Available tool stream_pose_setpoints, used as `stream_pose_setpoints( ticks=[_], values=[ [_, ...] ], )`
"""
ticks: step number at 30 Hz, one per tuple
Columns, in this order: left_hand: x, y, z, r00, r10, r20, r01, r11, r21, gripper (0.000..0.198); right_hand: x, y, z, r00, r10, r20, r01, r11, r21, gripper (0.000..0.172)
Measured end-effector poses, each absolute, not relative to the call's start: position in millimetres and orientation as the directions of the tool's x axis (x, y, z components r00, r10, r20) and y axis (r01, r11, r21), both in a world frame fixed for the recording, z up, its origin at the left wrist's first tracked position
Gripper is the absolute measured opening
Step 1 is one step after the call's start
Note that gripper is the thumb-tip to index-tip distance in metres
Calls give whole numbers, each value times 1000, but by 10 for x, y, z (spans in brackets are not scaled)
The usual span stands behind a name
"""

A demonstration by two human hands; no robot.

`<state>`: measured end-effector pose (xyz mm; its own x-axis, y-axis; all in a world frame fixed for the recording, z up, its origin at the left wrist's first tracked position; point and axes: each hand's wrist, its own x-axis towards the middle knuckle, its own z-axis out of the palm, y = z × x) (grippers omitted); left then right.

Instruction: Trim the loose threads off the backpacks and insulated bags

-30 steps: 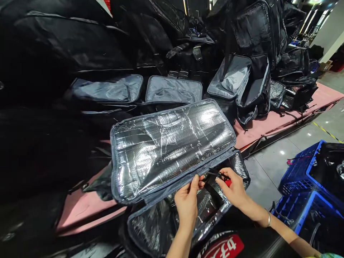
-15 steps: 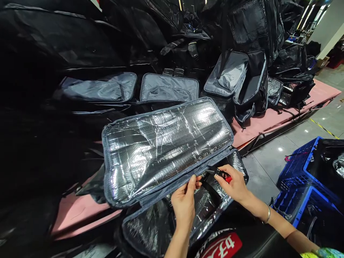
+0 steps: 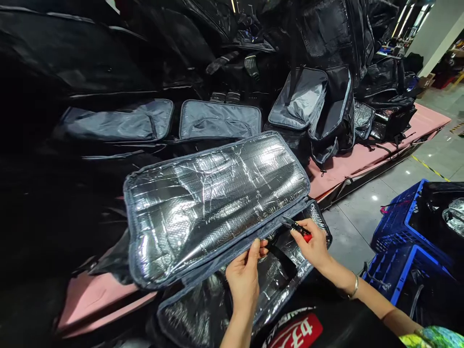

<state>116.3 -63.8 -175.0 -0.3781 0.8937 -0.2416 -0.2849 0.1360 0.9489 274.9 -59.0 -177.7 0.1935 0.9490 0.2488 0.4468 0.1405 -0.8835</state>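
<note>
An insulated bag (image 3: 213,203) lies in front of me with its lid raised, showing a silver foil lining edged in grey binding. My left hand (image 3: 244,275) pinches the grey hinge strip (image 3: 224,263) along the lid's lower edge, thumb on top. In my right hand (image 3: 314,245) is a pair of thread snips (image 3: 297,227) with black and red handles. Their metal blades point left, close to the binding and a little right of my left fingers. A black strap (image 3: 282,261) runs across the foil inside the bag.
More open black bags with grey linings, one of them a lidded bag (image 3: 299,99), stand behind on a pink-topped table (image 3: 337,169). Blue crates (image 3: 395,222) holding black items sit on the tiled floor at right. Black bags are piled along the back.
The snips have swung slightly, and their blades show more clearly beside the binding. My left hand keeps its pinch on the strip. The whole view has shifted a little.
</note>
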Motion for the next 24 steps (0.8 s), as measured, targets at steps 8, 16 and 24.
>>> stream_pose_setpoints(
  ticks=[8, 16, 24],
  values=[
    [1157, -650, -1778, -380, 894, -238, -265, 142, 954, 32, 2763, -620, -1881, 145, 904, 402, 491, 287, -822, 16],
    [1176, -651, -1766, -386, 893, -231, -271, 130, 954, 34, 2799, -600, -1723, -89, 943, 320, 490, 321, -810, 17],
    [1184, -658, -1731, -387, 889, -246, -268, 147, 952, 33, 2720, -565, -1764, -125, 926, 357, 476, 371, -797, 20]
  ],
)
